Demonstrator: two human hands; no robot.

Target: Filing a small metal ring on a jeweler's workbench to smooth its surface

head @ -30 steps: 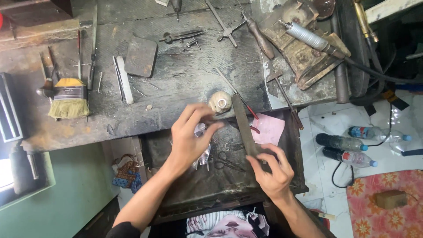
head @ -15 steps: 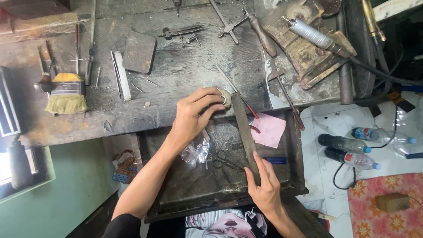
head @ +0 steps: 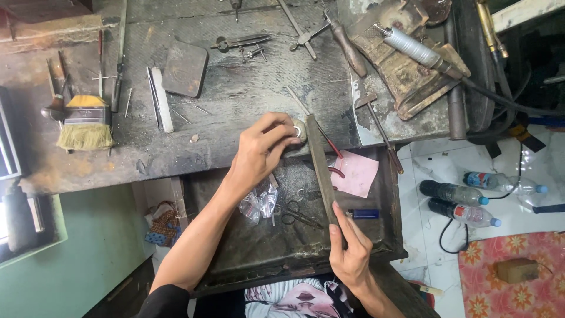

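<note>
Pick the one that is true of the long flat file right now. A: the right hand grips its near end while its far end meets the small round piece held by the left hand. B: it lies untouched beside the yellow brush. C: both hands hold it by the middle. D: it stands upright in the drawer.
A: the right hand grips the near end of the file, whose far end meets the small round piece pinched by the left hand.

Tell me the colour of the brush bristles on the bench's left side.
The brush has pale straw-yellow bristles under a brighter yellow band, seen in the head view.
</note>
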